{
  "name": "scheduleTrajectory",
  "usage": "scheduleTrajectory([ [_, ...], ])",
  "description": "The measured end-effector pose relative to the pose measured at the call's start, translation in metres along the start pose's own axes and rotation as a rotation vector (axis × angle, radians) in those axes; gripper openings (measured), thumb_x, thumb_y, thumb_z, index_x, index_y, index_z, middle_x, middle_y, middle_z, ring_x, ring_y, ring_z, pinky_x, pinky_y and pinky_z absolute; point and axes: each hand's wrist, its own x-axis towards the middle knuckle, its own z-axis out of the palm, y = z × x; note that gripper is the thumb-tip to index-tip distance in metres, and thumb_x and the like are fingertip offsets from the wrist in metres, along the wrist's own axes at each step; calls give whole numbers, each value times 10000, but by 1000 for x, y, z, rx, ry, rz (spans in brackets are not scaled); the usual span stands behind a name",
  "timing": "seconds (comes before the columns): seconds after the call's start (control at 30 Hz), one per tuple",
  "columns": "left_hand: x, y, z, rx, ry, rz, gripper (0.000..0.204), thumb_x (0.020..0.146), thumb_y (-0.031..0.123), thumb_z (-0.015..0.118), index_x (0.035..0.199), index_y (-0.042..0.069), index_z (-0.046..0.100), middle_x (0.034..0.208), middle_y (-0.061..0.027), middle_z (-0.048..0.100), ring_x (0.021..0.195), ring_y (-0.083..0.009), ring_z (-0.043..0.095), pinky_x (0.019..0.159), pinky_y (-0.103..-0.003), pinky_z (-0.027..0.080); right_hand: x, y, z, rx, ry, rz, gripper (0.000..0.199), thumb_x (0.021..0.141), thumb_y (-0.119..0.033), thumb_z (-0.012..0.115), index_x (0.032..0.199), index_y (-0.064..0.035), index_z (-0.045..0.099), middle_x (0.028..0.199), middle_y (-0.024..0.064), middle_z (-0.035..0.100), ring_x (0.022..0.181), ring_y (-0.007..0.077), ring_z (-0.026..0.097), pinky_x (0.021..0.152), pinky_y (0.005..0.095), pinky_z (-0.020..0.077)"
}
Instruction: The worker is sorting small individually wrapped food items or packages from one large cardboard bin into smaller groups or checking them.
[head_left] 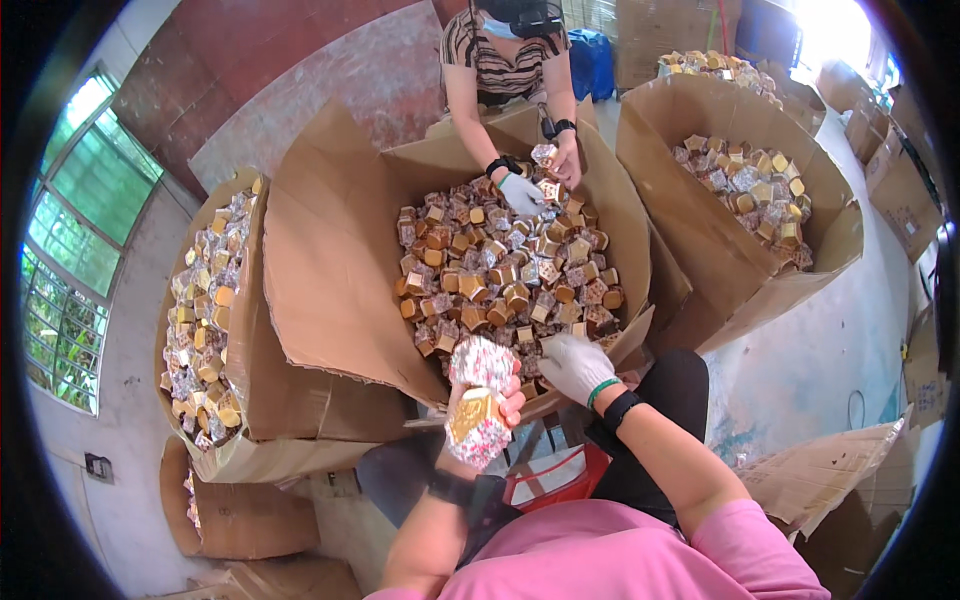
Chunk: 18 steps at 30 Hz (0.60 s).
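Beside big brown cardboard box (330,260): bare left hand (490,400) clutches stacked patterned paper cups (478,400); gloved right hand (575,365) curled, contents unclear; stack could topple.

Gold/floral stack (478,400), white glove (574,366)

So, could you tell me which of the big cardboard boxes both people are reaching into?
The middle box, directly ahead: the wearer's gloved right hand and the other person's gloved hand are both in it; the side boxes are untouched.

A barred window (75,240) glows green at far left; pale concrete floor (810,360) at right, bright daylight at upper right.
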Motion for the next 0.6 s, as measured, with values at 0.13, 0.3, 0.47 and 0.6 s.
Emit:
scheduleTrajectory([
  [0.13,-4,-4,11,184,127,41,579,965,407,452,1329,-42,415,861,-129,524,674,-239,527,591,-391,500,-21,17,13,-323,-137,-148,348,872,-337,533,730,-59,686,741,145,678,747,324,641,768,434,427],
  [0.3,-5,-6,14,177,71,50,583,955,382,459,1332,-60,411,862,-138,554,680,-257,535,597,-381,501,-26,22,18,-311,3,-206,360,874,-334,539,666,-76,681,692,134,671,678,313,625,747,416,410],
  [0.47,-6,-4,15,180,22,17,572,951,363,467,1331,-61,413,870,-138,568,683,-263,529,599,-378,496,-29,19,18,-316,16,-211,337,865,-323,540,663,-91,676,692,126,666,687,307,622,749,416,405],
  [0.6,-9,-3,18,192,60,42,589,952,379,462,1344,-57,406,861,-136,566,691,-264,538,616,-374,497,-30,19,23,-320,47,-221,305,855,-307,524,660,-119,664,684,112,654,706,297,618,750,417,395],
])
